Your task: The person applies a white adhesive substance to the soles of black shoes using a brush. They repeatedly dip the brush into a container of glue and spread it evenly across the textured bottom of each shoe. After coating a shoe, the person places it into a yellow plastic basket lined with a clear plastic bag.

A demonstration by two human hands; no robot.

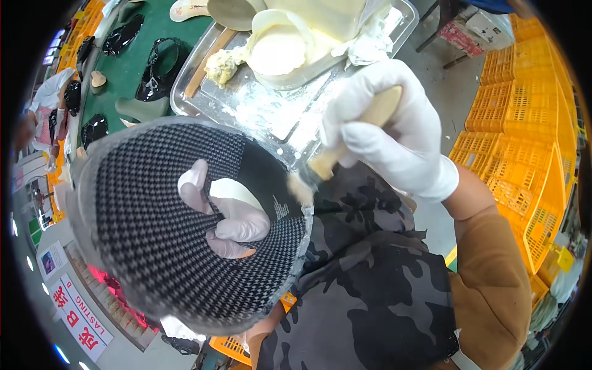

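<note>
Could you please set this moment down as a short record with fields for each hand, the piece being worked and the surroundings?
left hand: gloved left hand grips a houndstooth shoe upper through its opening
right hand: gloved right hand holds a wooden-handled brush
brush tip: at the upper's rear edge
behind: metal tray smeared with pale paste
right side: stacked yellow crates

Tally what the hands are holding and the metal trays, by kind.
Houndstooth shoe upper: 1, in left hand
Glue brush: 1, in right hand
Metal tray: 1
Total: 3
</note>
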